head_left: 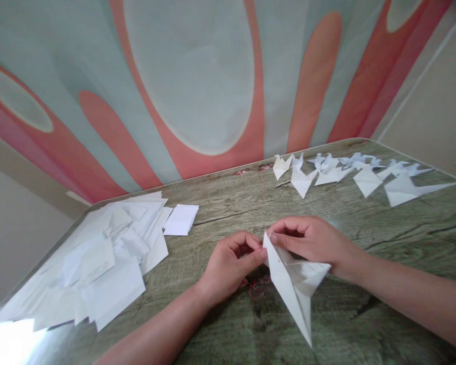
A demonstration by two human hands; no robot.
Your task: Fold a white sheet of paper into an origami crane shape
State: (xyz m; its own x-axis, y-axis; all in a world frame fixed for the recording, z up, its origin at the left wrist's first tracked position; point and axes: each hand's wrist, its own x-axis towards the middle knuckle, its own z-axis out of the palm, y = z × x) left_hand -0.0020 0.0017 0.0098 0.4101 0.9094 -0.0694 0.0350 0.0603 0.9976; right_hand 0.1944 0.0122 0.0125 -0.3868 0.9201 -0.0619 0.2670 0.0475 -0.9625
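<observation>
Fingers of both my hands are pinching the top corner of a folded white paper piece [294, 284]. With my left hand [230, 263] I am pressing thumb against curled forefinger at that corner, and with my right hand [311, 241] I am closing thumb and fingertips on it from the other side.

It is sitting near the front edge of the table [228, 203], about midway along, its upper tip rising between my hands and its long narrow point tapering down toward me. It is creased into a slim kite-like form, with one flap spreading out to the right under my right wrist.

Wood-grain laminate in grey-green is covering the table, and the far edge is meeting a wall painted with pale blue-grey and coral-red curving shapes.

At the left end, a loose heap of white paper sheets [95, 263] is sprawling toward the front left corner, with a small neat stack of paper squares [181, 219] lying just beside it. Along the far right edge, a row of finished origami birds [349, 172] is running toward the right corner. Well apart from my hands, these are blocking nothing.
</observation>
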